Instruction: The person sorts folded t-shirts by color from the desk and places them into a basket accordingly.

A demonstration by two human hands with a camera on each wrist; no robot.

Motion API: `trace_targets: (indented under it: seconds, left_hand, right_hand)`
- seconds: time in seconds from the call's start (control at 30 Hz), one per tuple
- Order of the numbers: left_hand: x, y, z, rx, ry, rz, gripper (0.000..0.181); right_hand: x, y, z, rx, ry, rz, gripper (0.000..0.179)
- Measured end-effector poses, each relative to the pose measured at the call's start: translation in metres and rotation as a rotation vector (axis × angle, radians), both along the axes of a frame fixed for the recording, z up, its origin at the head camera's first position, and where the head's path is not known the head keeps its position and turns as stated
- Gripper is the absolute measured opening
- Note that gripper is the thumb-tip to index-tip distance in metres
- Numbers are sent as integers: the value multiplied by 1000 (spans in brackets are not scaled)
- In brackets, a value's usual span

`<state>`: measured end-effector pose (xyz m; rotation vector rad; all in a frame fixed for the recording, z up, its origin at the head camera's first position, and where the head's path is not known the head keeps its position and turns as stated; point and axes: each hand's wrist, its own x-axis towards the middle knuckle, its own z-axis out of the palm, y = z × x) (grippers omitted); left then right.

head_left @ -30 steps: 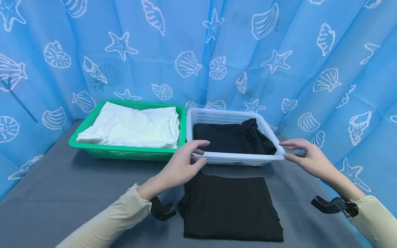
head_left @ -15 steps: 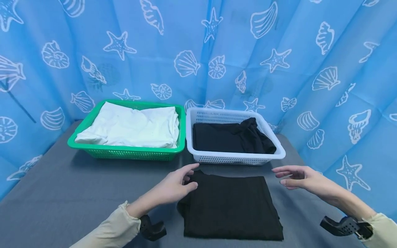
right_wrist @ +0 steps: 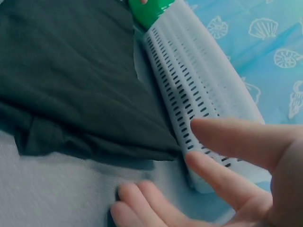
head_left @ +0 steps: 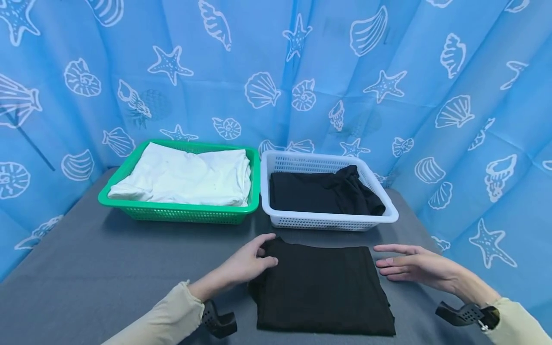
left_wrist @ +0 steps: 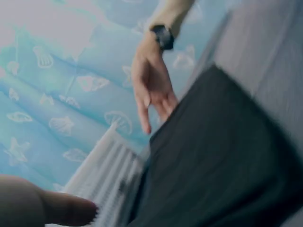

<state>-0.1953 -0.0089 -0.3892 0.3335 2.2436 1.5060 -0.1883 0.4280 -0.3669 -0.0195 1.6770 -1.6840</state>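
Observation:
A folded black garment point(head_left: 323, 290) lies flat on the grey table cover, with a loose bit of cloth at its left side. At its far left corner is my left hand point(head_left: 243, 262), thumb and fingers apart, the thumb overlapping the cloth in the head view. My right hand point(head_left: 424, 269) is beside the garment's far right corner, fingers extended toward the edge. In the right wrist view, the right fingers point(right_wrist: 222, 179) are spread near a corner of the black cloth point(right_wrist: 85, 80) and hold nothing. The left wrist view is blurred; one left finger point(left_wrist: 66, 208) shows low.
Behind the garment stands a white perforated basket point(head_left: 327, 216) with black folded clothing point(head_left: 310, 191) inside. Left of it, a green basket point(head_left: 181, 209) holds white folded cloth point(head_left: 185, 175). A blue curtain with seashells point(head_left: 258, 57) hangs close behind both.
Both hands have come back from the white basket and down to the far corners of the black garment. The garment and baskets stay in place.

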Motion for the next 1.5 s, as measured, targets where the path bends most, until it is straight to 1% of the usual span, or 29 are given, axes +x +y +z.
trace_targets:
  seconds: [0.1,0.2,0.27,0.3,0.37,0.5,0.57,0.7,0.8,1.03,1.2,1.5]
  left_hand:
    - [0,6,-5,65,-82,10,58]
    - [0,11,-13,165,-149,-18,58]
    - [-1,12,-18,228,-171,-47,59]
    - [-1,13,-21,254,-182,-57,59]
    - [-1,13,-25,279,-201,-67,60]
    - [1,14,-29,261,-193,-63,65]
    - [2,14,-30,259,-185,-64,69]
    - [5,15,-31,252,-164,-50,73]
    - [6,16,-31,241,-151,-26,75]
    - [9,19,-31,176,-88,24,77]
    - [9,20,-30,164,-90,40,76]
    - [9,21,-29,164,-93,37,78]
  right_hand:
    - [0,-7,-5,-127,-76,37,46]
    - [1,-17,-12,-233,-146,54,47]
    - [2,-26,-17,-260,-164,61,47]
    - [2,-30,-20,-255,-156,62,48]
    - [4,-38,-24,-210,-127,56,49]
    - [6,-47,-30,-94,-59,26,55]
    - [7,-48,-31,-68,-43,13,57]
    - [9,-49,-34,-69,-32,5,57]
    - [8,-50,-35,-71,-25,-1,58]
    - [10,-55,-35,-17,-14,-33,61]
    - [14,-56,-33,-6,-17,-36,61]
    - [14,-56,-36,4,5,-49,61]
